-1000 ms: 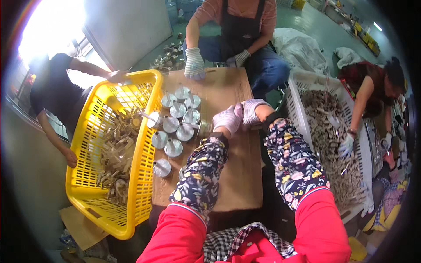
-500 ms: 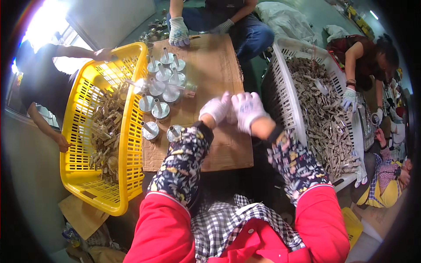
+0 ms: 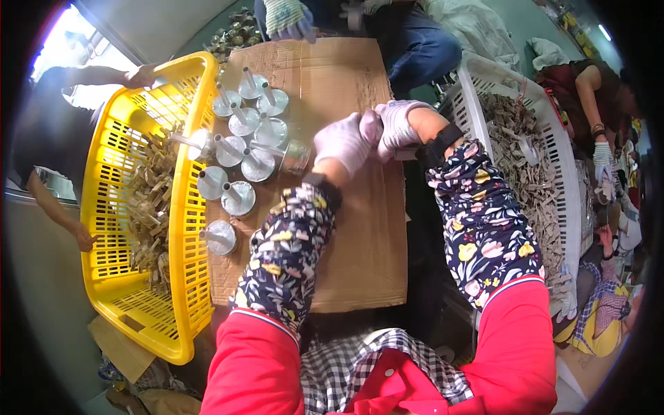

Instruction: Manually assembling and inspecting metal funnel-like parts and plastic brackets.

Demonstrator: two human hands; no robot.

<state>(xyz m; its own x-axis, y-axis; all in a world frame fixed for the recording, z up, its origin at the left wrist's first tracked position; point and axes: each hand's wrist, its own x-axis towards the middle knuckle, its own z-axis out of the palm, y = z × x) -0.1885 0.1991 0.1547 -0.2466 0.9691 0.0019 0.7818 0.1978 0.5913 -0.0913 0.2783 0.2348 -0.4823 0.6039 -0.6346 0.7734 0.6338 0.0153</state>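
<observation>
My left hand (image 3: 343,144), in a pale pink-white glove, is closed over the cardboard-topped surface (image 3: 353,249). My right hand (image 3: 398,126), gloved alike, is closed too and meets it at the fingertips. Whatever lies between or inside the fingers is hidden; a small greyish edge shows below the right hand. Just left of my left hand stand several round metal pieces with upright tubes (image 3: 257,164), grouped on the cardboard. A clear, shiny cylindrical piece lying on its side (image 3: 296,156) is the one nearest my left hand.
A yellow basket (image 3: 192,242) of small brownish-grey strips stands at left, a white basket (image 3: 566,207) of similar strips at right. Across the cardboard sits a person with a gloved hand (image 3: 287,19). Another person stands by the yellow basket; others are at right.
My two hands have shifted a little farther forward, still together. The gloved hand of the person opposite has lifted off the cardboard's far edge. The whole view has tilted slightly.
</observation>
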